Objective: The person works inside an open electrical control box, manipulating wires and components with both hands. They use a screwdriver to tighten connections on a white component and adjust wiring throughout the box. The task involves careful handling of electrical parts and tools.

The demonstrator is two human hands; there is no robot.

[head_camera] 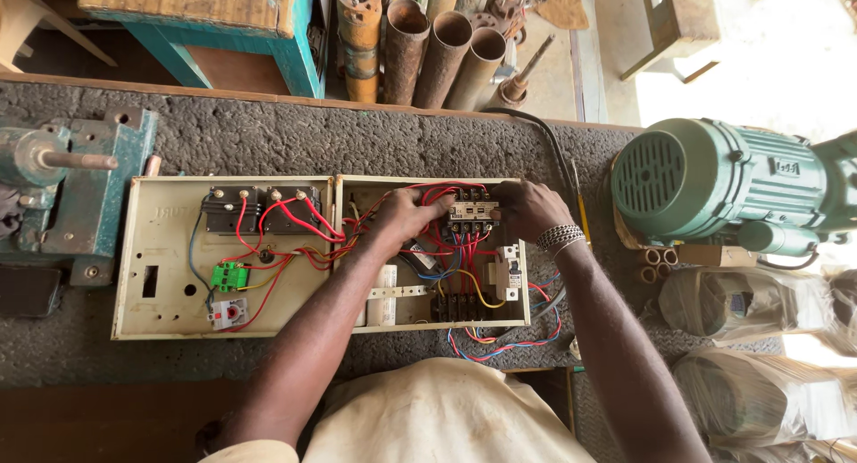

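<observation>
A rough grey surface carries an opened cream control box beside a green motor; left hand and right hand pinch the contactor between them, inside the box's right half.

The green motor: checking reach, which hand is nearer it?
Right. The right hand is on the contactor, closer to the green motor; the left hand is farther away.

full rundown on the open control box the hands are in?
The control box is a cream metal enclosure lying open and flat on the grey bench mat, its lid folded out leftward. Red, blue and yellow wires run through it. The left hand and right hand grip a black contactor at its top.
</observation>
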